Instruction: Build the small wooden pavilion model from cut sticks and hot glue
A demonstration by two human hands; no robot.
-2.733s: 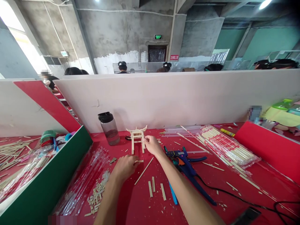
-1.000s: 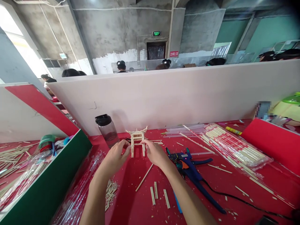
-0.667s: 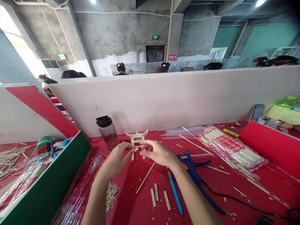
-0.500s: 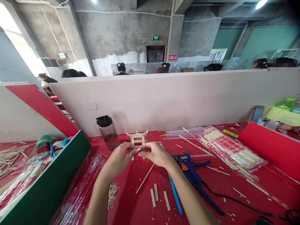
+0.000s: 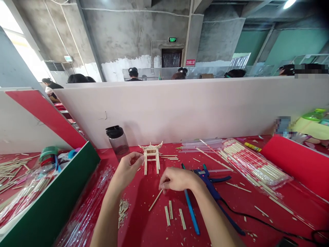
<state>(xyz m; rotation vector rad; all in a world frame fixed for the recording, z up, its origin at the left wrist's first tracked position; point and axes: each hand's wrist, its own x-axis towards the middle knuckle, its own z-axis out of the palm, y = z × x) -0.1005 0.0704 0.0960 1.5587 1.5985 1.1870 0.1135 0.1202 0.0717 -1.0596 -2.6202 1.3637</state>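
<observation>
Stick-built gate model (image 5: 151, 150) stands on counter (image 5: 140, 216), prob. light, stiff, fragile (hold by posts (image 5: 145, 167)). L grip (image 5: 128, 168) by left one, R grip (image 5: 177, 179) at loose stick's (image 5: 155, 201) upper end; can't tell if either's pinching.

You see a blown-out white slanted window (image 5: 11, 13) at ten o'clock and a glowing white oval ceiling lamp (image 5: 290, 4) at two, where black vignetting begins.

The stick model (image 5: 151, 149) is cream, the tabletop (image 5: 144, 226) red, the bottle lid (image 5: 114, 131) black
</observation>
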